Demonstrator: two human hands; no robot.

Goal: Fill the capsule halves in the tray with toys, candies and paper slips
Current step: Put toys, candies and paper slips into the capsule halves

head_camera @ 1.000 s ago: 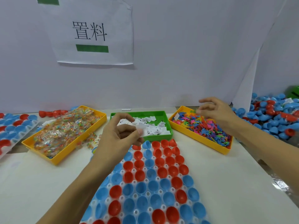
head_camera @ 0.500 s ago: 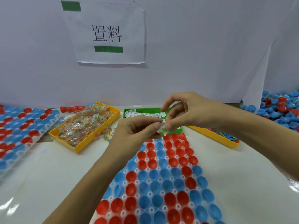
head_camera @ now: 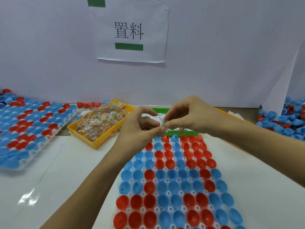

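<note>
A white tray [head_camera: 167, 180] of red and blue capsule halves lies in front of me, its cups looking empty. Above its far end my left hand [head_camera: 137, 128] and my right hand [head_camera: 186, 114] meet, both pinching a small white paper slip [head_camera: 163, 123] between thumb and fingers. Behind them stands the green tray [head_camera: 160, 110] of paper slips, mostly hidden by my hands. A yellow tray [head_camera: 97, 141] of wrapped candies sits to the left. The yellow toy tray [head_camera: 231, 115] shows only its rim behind my right forearm.
A second tray of capsule halves [head_camera: 31, 126] lies at the far left. Loose blue and red halves [head_camera: 287, 119] are heaped at the right. A few red halves [head_camera: 87, 104] sit behind the candy tray. A white wall with a paper sign [head_camera: 132, 30] closes the back.
My right hand came over from the toy tray to meet my left hand at the slip. Both hands now pinch it. The view has shifted left and down.
</note>
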